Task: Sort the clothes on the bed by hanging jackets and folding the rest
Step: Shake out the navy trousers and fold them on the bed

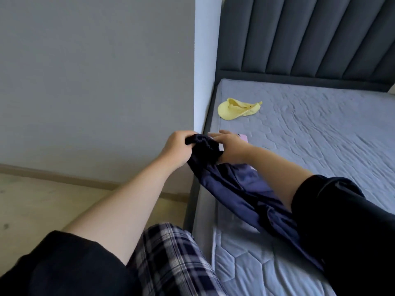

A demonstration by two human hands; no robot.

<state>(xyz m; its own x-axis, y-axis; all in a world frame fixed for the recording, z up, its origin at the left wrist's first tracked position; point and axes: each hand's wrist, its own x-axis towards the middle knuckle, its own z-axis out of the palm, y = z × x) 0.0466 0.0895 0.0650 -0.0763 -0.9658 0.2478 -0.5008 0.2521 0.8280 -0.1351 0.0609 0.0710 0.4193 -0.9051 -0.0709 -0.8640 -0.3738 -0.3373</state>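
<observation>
A dark navy satin garment (241, 189) hangs from both my hands over the left edge of the bed and trails down toward my right sleeve. My left hand (178, 149) grips its bunched elastic band at the left end. My right hand (229, 148) holds the same band from the right, thumb raised. A small yellow garment (235, 108) lies crumpled on the grey mattress (320, 129) near the headboard. A pink-white item (243, 137) peeks out behind my right hand; most of it is hidden.
The dark padded headboard (310, 35) stands at the back. A grey wall (96, 82) and a white wall corner (206, 60) flank the bed's left side. Light wooden floor (32, 206) lies at the lower left. My plaid trouser leg (171, 259) is beside the bed frame.
</observation>
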